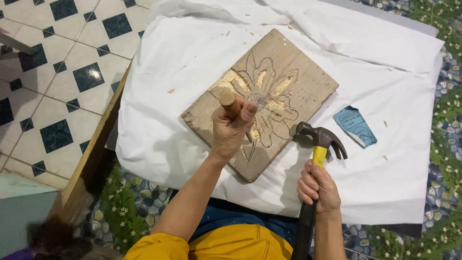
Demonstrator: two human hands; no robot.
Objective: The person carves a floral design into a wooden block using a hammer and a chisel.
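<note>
Left hand [232, 129] fingers clamped on wooden-handled chisel [230, 104], tip on carved board [262, 101] at table centre. Right hand [317, 188] fingers wrapped around claw hammer [317, 144] near front edge.

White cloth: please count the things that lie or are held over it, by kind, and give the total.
Carved board: 1
Chisel, in left hand: 1
Hammer, in right hand: 1
Blue packet: 1
Total: 4

Single head-worn view, looking steeply down, close over white-clothed table [173, 67], tiled floor [57, 72] at left
</note>
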